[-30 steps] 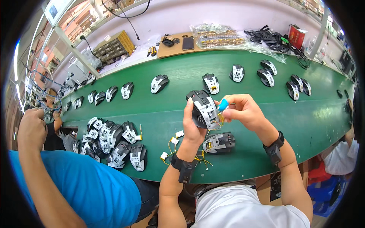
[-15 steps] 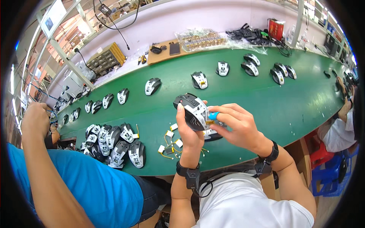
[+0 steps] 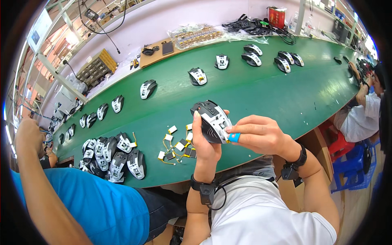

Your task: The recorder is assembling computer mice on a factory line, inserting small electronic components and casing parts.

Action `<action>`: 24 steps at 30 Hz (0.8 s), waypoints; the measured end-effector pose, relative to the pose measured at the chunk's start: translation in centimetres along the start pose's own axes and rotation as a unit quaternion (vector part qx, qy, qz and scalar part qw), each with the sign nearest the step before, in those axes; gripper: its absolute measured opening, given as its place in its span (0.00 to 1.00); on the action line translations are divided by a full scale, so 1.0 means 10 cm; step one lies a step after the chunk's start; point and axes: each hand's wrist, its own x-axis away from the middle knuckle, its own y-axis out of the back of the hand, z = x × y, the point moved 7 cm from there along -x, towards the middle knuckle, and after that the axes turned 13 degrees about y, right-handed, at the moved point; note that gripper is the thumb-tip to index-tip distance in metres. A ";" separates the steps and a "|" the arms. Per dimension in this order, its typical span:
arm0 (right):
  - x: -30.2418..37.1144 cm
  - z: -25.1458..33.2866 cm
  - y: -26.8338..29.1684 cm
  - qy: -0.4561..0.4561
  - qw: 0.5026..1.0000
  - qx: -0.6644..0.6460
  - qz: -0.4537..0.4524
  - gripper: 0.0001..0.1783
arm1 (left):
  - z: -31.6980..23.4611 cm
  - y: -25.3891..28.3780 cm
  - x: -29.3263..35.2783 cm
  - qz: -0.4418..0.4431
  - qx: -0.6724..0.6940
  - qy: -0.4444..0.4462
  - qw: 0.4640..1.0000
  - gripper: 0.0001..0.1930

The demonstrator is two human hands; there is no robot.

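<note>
A black-and-white computer mouse with an opened shell is raised over the green bench. My left hand is wrapped round its side, thumb along the near edge. At the mouse's right end, the fingers of my right hand are pressed together. A blue band covers one of those fingertips. A bit of yellow shows beneath them; whatever else they pinch is hidden. Several small battery packs with thin wires, some white and some dark, lie on the bench left of my left wrist.
A heap of similar mice lies at the near left, beside a co-worker's blue shirt. More mice stand in a spaced row along the green bench. Behind are a drawer cabinet, a brown board and a red box.
My right fingers have moved from the mouse's open top, where a silvery piece showed, to its end. The camera view has shifted right and slightly down.
</note>
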 end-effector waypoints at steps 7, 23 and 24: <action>0.21 -0.07 0.11 -0.080 0.997 -0.005 0.002 0.12 | 0.31 -0.06 -0.06 0.043 -0.023 0.071 0.996 0.25; 0.70 -0.13 0.20 -0.236 0.970 -0.045 -0.034 0.17 | 0.56 -0.14 -0.16 0.058 -0.078 0.136 0.986 0.25; 0.69 -0.10 0.20 -0.187 0.982 0.000 -0.021 0.16 | 0.56 -0.12 -0.17 0.050 -0.080 0.128 0.987 0.24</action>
